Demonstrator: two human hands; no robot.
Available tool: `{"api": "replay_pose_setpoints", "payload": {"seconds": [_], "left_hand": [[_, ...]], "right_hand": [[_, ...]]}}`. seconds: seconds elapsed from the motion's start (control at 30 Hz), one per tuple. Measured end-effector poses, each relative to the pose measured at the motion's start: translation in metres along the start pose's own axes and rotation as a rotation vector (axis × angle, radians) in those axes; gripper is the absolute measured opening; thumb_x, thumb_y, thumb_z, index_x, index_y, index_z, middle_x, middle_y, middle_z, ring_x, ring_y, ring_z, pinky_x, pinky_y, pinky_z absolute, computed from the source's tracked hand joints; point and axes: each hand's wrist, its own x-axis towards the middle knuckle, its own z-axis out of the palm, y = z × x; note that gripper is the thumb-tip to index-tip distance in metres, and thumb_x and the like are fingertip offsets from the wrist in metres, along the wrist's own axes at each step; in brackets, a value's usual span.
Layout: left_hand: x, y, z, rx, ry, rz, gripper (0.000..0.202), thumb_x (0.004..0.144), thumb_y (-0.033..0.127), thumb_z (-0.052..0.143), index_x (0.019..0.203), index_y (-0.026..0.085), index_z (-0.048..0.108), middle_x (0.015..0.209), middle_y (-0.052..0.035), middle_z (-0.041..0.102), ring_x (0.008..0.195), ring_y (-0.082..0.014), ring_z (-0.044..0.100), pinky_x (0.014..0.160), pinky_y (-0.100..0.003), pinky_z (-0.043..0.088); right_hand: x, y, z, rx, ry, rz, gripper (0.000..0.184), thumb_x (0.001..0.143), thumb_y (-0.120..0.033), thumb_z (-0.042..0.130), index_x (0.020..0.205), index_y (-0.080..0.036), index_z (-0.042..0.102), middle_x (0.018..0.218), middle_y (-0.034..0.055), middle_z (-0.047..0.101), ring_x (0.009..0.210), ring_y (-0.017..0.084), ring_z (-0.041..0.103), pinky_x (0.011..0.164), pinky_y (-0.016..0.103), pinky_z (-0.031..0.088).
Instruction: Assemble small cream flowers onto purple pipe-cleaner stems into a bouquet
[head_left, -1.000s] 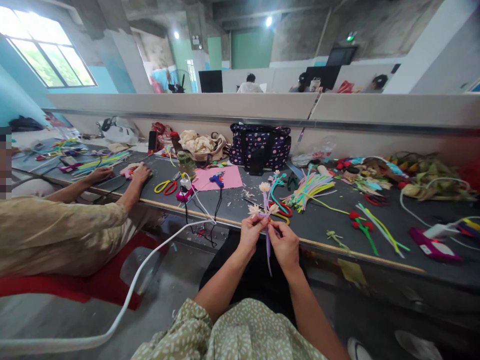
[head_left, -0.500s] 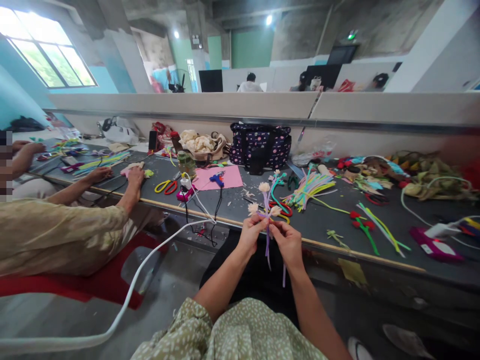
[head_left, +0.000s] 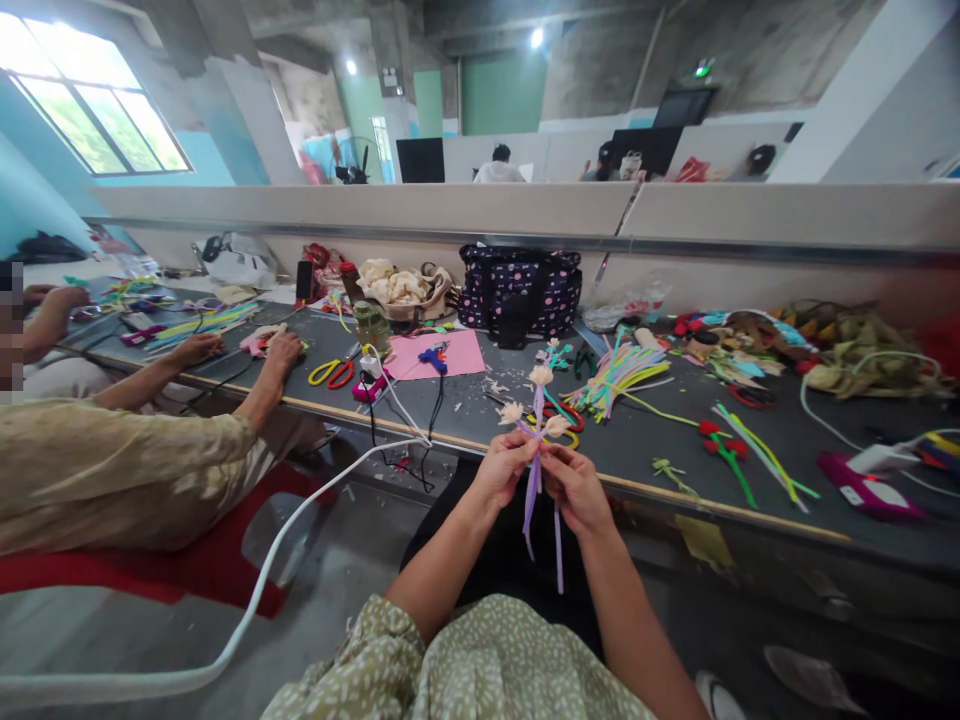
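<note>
Between my two hands, just in front of the table edge, is a pipe-cleaner flower (head_left: 538, 402) with purple stems and three pale cream blooms. My left hand (head_left: 504, 470) pinches the stems from the left, where they cross below the blooms. From the right, the fingers of my right hand (head_left: 576, 485) close on the same crossing. Loose purple stem ends hang below my fingers over my lap. Behind the flower lie red- and yellow-handled scissors (head_left: 568, 424), partly hidden, and a teal pipe-cleaner piece (head_left: 553, 354).
A bundle of coloured pipe cleaners (head_left: 619, 375) lies right of the flower, with a red-and-green flower (head_left: 727, 450) beyond. A blue glue gun (head_left: 433, 360) rests on pink paper (head_left: 472, 352). A white cable (head_left: 285, 525) crosses at left, near a co-worker's hand (head_left: 285, 352).
The flower has shifted slightly, its top bloom lower and further right. The hanging purple ends have swung and spread. The co-worker's hand at left has moved slightly.
</note>
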Motion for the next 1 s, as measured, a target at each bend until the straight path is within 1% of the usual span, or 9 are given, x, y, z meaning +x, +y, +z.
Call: {"api": "replay_pose_setpoints", "payload": {"seconds": [0.1, 0.17, 0.3, 0.47, 0.57, 0.67, 0.77, 0.9, 1.0], "left_hand": [[-0.001, -0.001, 0.003, -0.015, 0.019, 0.004, 0.029, 0.059, 0.033, 0.081, 0.071, 0.009, 0.07, 0.062, -0.002, 0.06, 0.052, -0.0062, 0.048, 0.055, -0.02, 0.038], [-0.002, -0.003, 0.005, -0.022, 0.023, 0.026, 0.029, 0.061, 0.032, 0.081, 0.077, 0.01, 0.069, 0.067, -0.0022, 0.063, 0.056, -0.0065, 0.052, 0.059, -0.02, 0.041], [-0.005, -0.01, 0.009, -0.051, 0.0, 0.048, 0.035, 0.062, 0.029, 0.081, 0.09, 0.012, 0.068, 0.08, -0.004, 0.067, 0.065, -0.0077, 0.058, 0.066, -0.019, 0.043], [-0.006, -0.019, 0.011, -0.082, 0.002, 0.03, 0.033, 0.062, 0.031, 0.081, 0.082, 0.009, 0.066, 0.074, -0.0036, 0.066, 0.061, -0.0083, 0.058, 0.065, -0.021, 0.045], [-0.005, -0.02, 0.009, -0.092, 0.038, 0.009, 0.032, 0.061, 0.033, 0.081, 0.074, 0.009, 0.063, 0.066, -0.0016, 0.062, 0.054, -0.0069, 0.054, 0.059, -0.02, 0.043], [-0.004, -0.018, 0.007, -0.082, 0.05, -0.03, 0.031, 0.06, 0.032, 0.082, 0.071, 0.009, 0.063, 0.062, -0.0006, 0.06, 0.051, -0.0055, 0.051, 0.055, -0.019, 0.04], [-0.002, -0.016, 0.004, -0.084, 0.027, -0.073, 0.029, 0.06, 0.03, 0.081, 0.069, 0.009, 0.063, 0.057, -0.0002, 0.057, 0.048, -0.0053, 0.049, 0.052, -0.019, 0.037], [0.001, -0.016, -0.002, -0.153, -0.08, -0.216, 0.026, 0.061, 0.026, 0.079, 0.068, 0.01, 0.06, 0.055, 0.0, 0.055, 0.044, -0.0051, 0.045, 0.05, -0.021, 0.035], [0.003, -0.017, -0.008, -0.242, -0.207, -0.369, 0.025, 0.062, 0.024, 0.078, 0.068, 0.011, 0.058, 0.055, 0.0012, 0.052, 0.044, -0.0044, 0.042, 0.05, -0.021, 0.034]], "right_hand": [[-0.001, 0.001, 0.006, -0.003, 0.079, -0.064, 0.03, 0.063, -0.037, 0.077, 0.081, -0.016, 0.064, 0.045, -0.0094, 0.039, 0.036, 0.003, 0.024, 0.035, 0.018, 0.016], [-0.001, 0.002, 0.009, -0.034, 0.144, -0.146, 0.029, 0.064, -0.038, 0.075, 0.08, -0.016, 0.065, 0.047, -0.0075, 0.046, 0.038, 0.005, 0.033, 0.037, 0.019, 0.026], [0.003, 0.006, 0.008, -0.152, 0.248, -0.324, 0.026, 0.071, -0.04, 0.069, 0.083, -0.017, 0.065, 0.061, -0.0028, 0.059, 0.05, 0.009, 0.049, 0.05, 0.022, 0.042], [0.002, 0.008, 0.003, -0.392, 0.361, -0.436, 0.029, 0.076, -0.044, 0.063, 0.086, -0.016, 0.065, 0.069, 0.0005, 0.064, 0.056, 0.013, 0.055, 0.057, 0.026, 0.048], [-0.001, 0.007, 0.005, -0.382, 0.347, -0.41, 0.028, 0.075, -0.043, 0.064, 0.085, -0.017, 0.064, 0.067, 0.0, 0.063, 0.053, 0.013, 0.055, 0.056, 0.027, 0.05], [-0.001, 0.004, 0.008, -0.253, 0.275, -0.354, 0.025, 0.071, -0.04, 0.069, 0.081, -0.018, 0.064, 0.065, -0.0008, 0.063, 0.051, 0.012, 0.055, 0.053, 0.026, 0.05], [0.0, -0.001, 0.007, -0.104, 0.216, -0.284, 0.024, 0.067, -0.036, 0.073, 0.077, -0.017, 0.063, 0.061, -0.0024, 0.062, 0.044, 0.008, 0.05, 0.042, 0.021, 0.043], [0.0, -0.008, 0.002, -0.036, 0.119, -0.164, 0.025, 0.064, -0.034, 0.075, 0.077, -0.017, 0.062, 0.056, -0.0041, 0.059, 0.034, 0.004, 0.038, 0.032, 0.017, 0.03], [-0.001, -0.011, -0.003, -0.032, 0.036, -0.085, 0.027, 0.064, -0.036, 0.075, 0.076, -0.017, 0.061, 0.059, -0.0017, 0.062, 0.038, 0.006, 0.046, 0.033, 0.017, 0.032]]}}
